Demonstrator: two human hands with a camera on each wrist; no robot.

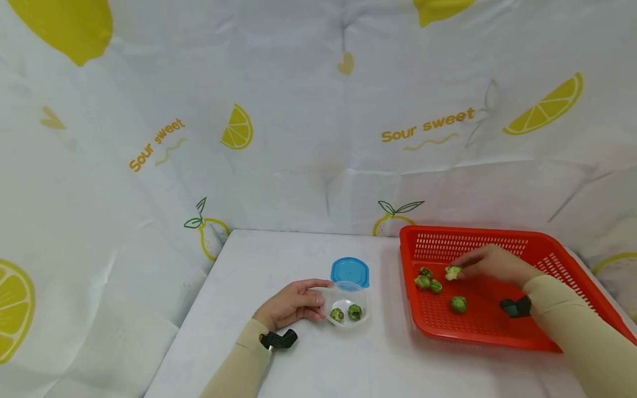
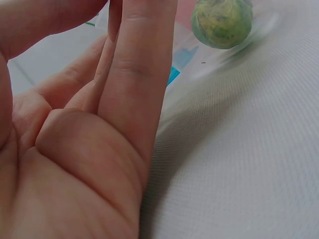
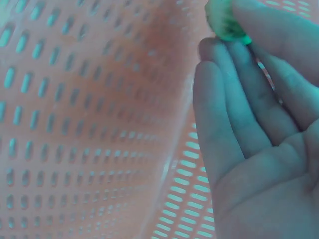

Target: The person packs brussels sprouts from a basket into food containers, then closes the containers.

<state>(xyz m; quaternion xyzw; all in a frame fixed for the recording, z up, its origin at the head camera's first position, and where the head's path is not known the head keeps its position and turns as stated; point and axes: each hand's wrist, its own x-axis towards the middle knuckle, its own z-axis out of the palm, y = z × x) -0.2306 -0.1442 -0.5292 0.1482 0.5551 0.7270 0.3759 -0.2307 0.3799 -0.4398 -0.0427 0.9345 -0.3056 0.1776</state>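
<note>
My left hand grips the left side of a clear plastic tub, thumb and fingers at its wall. Two Brussels sprouts lie in the tub; one sprout shows through the wall in the left wrist view. Inside a red basket, my right hand pinches a pale green Brussels sprout between thumb and fingertips. That held sprout shows at the top of the right wrist view. Several loose sprouts sit in the basket's left part, among them a single sprout nearer the front.
A blue lid lies on the white table just behind the tub. The basket's slotted walls rise around the right hand. A white cloth printed with lemons hangs behind the table and along its left side.
</note>
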